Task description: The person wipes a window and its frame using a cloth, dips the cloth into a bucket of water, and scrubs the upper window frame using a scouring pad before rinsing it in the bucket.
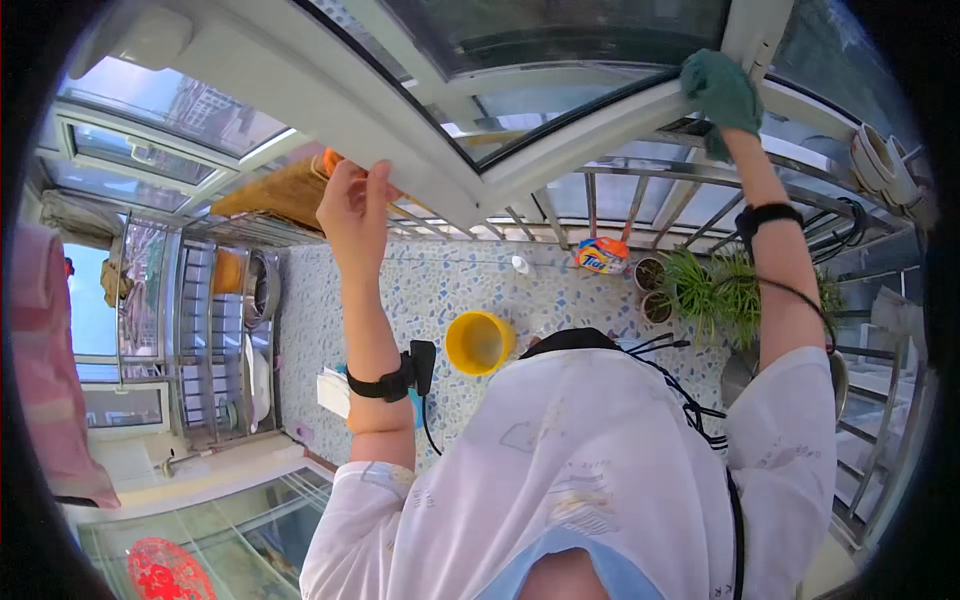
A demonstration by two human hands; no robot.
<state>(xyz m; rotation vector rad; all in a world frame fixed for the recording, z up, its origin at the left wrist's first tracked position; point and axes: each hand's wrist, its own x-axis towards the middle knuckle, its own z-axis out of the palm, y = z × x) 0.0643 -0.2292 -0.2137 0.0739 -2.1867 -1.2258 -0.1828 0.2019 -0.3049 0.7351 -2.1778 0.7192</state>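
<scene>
Sash [570, 150], top centre: left hand [355, 205] at its edge, green-covered right hand [720, 92] against it, upper right — whether either grip is clamped cannot be told. Step judged: steadying and rubbing — next move calls for even pressure.

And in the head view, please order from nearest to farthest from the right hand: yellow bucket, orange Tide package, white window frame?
1. White window frame: touching the green-gloved right hand.
2. Orange Tide package: lower left of that hand.
3. Yellow bucket: lower, farther left.
</scene>
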